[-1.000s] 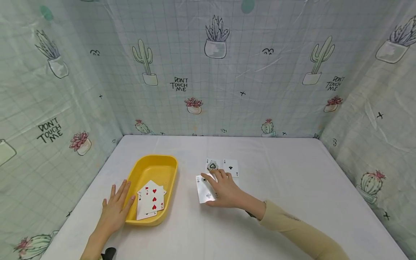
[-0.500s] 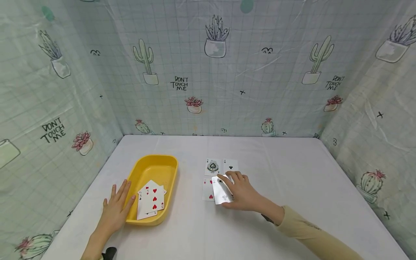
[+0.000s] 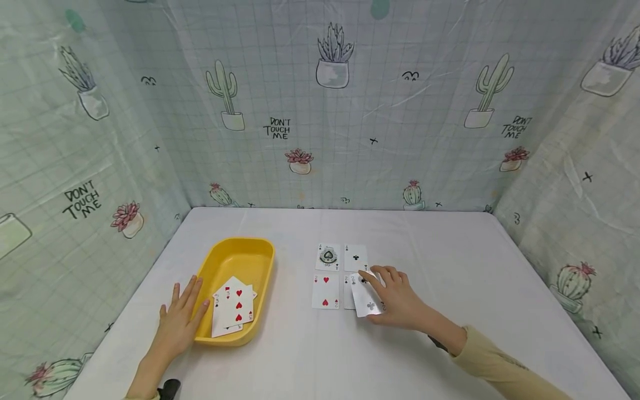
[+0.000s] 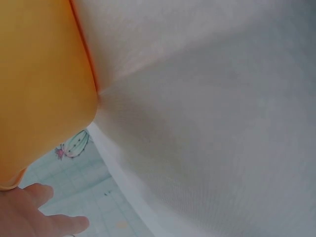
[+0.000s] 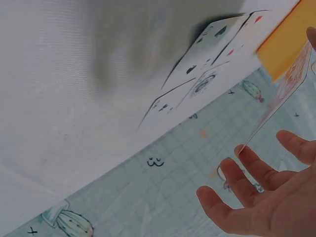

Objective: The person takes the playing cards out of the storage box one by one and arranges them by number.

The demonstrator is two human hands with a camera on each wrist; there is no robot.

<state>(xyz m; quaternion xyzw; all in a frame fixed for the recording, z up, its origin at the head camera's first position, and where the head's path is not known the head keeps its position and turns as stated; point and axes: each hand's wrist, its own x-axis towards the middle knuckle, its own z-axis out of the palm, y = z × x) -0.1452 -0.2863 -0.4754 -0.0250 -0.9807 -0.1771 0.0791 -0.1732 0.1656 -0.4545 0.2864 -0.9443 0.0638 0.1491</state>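
My right hand point(image 3: 402, 303) pinches a two of clubs playing card point(image 3: 366, 304) between thumb and fingers. The right wrist view shows this card's patterned back point(image 5: 291, 81), above the table. Partly covered by it in the head view is a two of spades point(image 3: 348, 294), beside a two of hearts point(image 3: 325, 290). Behind these lie an ace of spades point(image 3: 328, 258) and an ace of clubs point(image 3: 355, 258). My left hand point(image 3: 176, 325) rests with spread fingers against the left side of a yellow tray point(image 3: 270, 272).
Inside the tray lies a loose pile of cards with a three of hearts point(image 3: 239, 304) on top. A white cloth covers the table point(image 3: 430, 250). A printed cactus curtain point(image 3: 370, 111) encloses the back and sides.
My right hand has carried the two of clubs to the right, from over the two of hearts to over the two of spades. The left hand stays at the tray.
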